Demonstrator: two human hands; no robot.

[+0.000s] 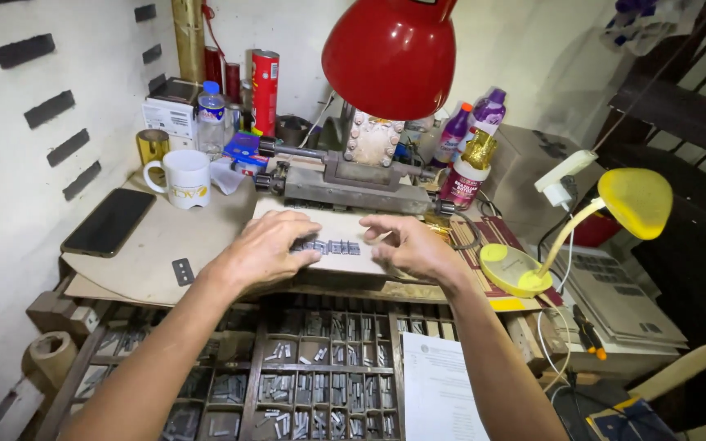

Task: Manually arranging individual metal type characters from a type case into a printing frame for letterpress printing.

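A short row of small grey metal type pieces [332, 247] lies on a pale flat board [345, 224] at the middle of the bench. My left hand [267, 247] rests on the board with its fingertips touching the left end of the row. My right hand [412, 245] hovers at the right end, fingers spread and curled, just touching or very near the pieces. Below the bench edge a wooden compartment tray [320, 367] holds several lots of grey metal type.
A grey metal machine [353, 180] stands behind the board under a red lamp shade [390, 53]. A white mug [183, 177], dark phone [109, 221], bottles and cans crowd the left and back. A yellow desk lamp [614, 204] stands right. A printed sheet [443, 388] lies on the tray.
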